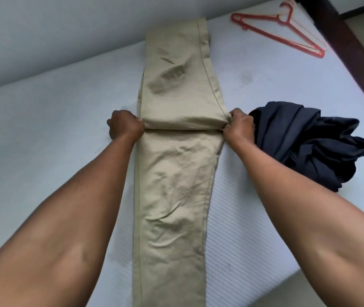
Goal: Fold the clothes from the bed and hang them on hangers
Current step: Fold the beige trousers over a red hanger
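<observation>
Fingers [140, 124] of left hand [125, 126] and right hand [240, 127] pinch trousers [174, 173] on bed [43, 134].

Left grip [126, 126], right grip [239, 126], both reached forward, fisted, each pinching a trousers [176, 173] edge

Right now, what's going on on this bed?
A person is folding khaki trousers laid lengthwise on the white mattress. The left hand grips one end of the fold across the middle and the right hand pinches the other. A crumpled dark blue garment lies beside the right hand, and the red hangers lie unused at the far corner.
</observation>
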The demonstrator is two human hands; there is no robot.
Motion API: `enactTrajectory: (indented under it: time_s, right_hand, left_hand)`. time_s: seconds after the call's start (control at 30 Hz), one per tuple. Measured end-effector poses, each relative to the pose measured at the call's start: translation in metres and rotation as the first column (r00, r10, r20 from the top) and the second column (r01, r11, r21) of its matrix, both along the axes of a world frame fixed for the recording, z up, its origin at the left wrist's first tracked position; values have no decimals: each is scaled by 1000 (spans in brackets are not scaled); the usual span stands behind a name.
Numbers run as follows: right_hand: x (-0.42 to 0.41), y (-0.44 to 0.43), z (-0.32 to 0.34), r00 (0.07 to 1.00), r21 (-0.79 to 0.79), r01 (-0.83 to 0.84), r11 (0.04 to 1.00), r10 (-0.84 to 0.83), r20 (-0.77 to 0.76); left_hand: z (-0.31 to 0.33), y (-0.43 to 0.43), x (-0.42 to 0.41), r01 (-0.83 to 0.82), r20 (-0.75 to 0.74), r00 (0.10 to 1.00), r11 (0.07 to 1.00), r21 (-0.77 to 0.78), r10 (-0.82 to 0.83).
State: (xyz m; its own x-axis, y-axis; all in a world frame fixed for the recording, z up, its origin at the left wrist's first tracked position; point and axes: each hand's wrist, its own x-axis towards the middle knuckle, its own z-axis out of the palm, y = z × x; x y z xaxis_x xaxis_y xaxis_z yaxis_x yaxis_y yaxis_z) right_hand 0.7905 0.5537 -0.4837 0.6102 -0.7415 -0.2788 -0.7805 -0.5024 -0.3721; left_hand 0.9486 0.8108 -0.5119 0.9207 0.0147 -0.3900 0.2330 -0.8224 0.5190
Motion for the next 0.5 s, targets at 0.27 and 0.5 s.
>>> enactTrajectory:
  time_s: [0.27, 0.5]
  right_hand:
    - [-38, 19, 34, 983, 56, -185, 981, 186, -9]
    - [-83, 17, 71, 935, 93, -341, 936, 348, -71]
  left_hand:
    - [39, -45, -94, 321, 268, 882, 910, 263, -388]
    - [60, -77, -166, 774, 4, 619, 611, 167, -785]
